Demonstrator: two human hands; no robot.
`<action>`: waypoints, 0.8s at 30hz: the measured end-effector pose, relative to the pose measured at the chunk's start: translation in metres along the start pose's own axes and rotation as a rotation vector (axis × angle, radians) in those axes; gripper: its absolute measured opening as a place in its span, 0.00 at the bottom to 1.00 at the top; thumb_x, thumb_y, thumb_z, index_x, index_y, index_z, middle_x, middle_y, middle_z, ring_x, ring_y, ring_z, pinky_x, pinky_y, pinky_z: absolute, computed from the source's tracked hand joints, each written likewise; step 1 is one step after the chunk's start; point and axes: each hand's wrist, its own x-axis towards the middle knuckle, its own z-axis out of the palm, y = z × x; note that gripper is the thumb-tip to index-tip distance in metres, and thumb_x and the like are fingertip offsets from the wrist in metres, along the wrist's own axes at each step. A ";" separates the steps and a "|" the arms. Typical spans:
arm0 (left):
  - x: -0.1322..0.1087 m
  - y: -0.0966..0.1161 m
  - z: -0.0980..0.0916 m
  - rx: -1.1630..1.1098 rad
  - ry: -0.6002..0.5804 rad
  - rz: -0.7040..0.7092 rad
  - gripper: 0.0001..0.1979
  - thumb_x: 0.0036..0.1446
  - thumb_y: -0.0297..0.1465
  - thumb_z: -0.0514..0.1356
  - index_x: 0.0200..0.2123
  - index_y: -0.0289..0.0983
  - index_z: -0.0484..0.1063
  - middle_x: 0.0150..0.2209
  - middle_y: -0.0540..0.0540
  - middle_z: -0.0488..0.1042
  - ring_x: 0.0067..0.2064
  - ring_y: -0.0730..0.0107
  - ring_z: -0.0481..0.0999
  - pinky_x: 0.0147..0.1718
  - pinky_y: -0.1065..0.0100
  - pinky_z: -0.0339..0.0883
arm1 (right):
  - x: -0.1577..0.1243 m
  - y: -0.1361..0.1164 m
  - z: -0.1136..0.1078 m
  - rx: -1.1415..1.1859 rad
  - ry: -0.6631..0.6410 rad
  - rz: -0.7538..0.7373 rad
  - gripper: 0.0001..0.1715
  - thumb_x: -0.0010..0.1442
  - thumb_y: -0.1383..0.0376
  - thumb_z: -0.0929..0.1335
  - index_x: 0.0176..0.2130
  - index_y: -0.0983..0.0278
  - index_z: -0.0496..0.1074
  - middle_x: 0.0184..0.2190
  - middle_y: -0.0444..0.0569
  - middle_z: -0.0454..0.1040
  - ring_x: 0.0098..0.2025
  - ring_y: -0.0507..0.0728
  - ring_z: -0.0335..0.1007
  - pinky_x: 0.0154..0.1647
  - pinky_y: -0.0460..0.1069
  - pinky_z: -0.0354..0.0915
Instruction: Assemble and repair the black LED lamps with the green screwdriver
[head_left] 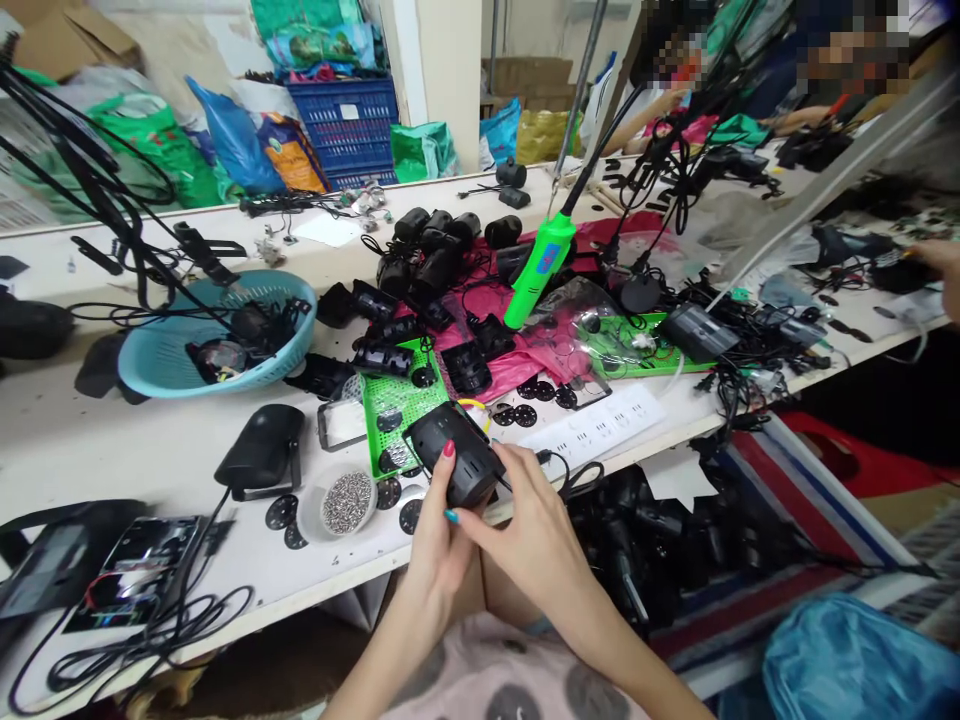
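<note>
Both of my hands hold a black plastic housing (451,450) with slots in its side, just over the table's front edge. My left hand (442,530) grips it from below, its thumb lying on the near face. Fingers of my right hand (525,505) close around the right end, where a black cable seems to come out. Behind the housing lies a green perforated tray (382,405) with black discs on it. A white bowl of small metal screws (347,503) stands to the left. Above the table hangs a bright green electric screwdriver (541,268), touched by neither hand.
A blue basket (142,365) with black parts stands at the left. A white power strip (600,425) runs along the front edge at right. Black housings (442,240) lie on pink plastic. Below the table, a striped bag (795,480) holds black parts. Other people work at far right.
</note>
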 end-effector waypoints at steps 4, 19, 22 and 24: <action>-0.002 -0.004 -0.002 -0.017 -0.063 -0.019 0.09 0.62 0.29 0.63 0.43 0.33 0.80 0.41 0.43 0.84 0.37 0.68 0.82 0.51 0.66 0.75 | 0.001 -0.003 0.006 -0.015 0.014 0.034 0.42 0.52 0.60 0.75 0.62 0.61 0.61 0.55 0.55 0.68 0.58 0.65 0.70 0.58 0.59 0.72; 0.007 -0.006 -0.009 0.050 -0.039 0.025 0.09 0.56 0.28 0.66 0.41 0.33 0.80 0.42 0.44 0.83 0.41 0.66 0.81 0.52 0.66 0.73 | 0.009 -0.005 0.001 -0.119 -0.039 0.055 0.37 0.50 0.61 0.75 0.58 0.64 0.67 0.46 0.54 0.73 0.47 0.65 0.76 0.49 0.60 0.75; 0.005 -0.003 -0.006 0.059 -0.005 0.053 0.07 0.57 0.27 0.64 0.39 0.33 0.80 0.40 0.44 0.82 0.40 0.67 0.80 0.48 0.67 0.74 | 0.006 -0.002 0.007 -0.106 -0.049 0.027 0.39 0.52 0.61 0.75 0.60 0.64 0.65 0.47 0.54 0.72 0.50 0.65 0.75 0.51 0.60 0.75; 0.005 -0.001 -0.004 0.063 0.014 0.081 0.06 0.56 0.26 0.63 0.37 0.33 0.79 0.38 0.45 0.82 0.38 0.68 0.79 0.46 0.68 0.74 | 0.004 -0.002 0.009 -0.109 -0.038 -0.001 0.40 0.53 0.60 0.75 0.62 0.63 0.63 0.48 0.55 0.71 0.51 0.66 0.74 0.52 0.60 0.74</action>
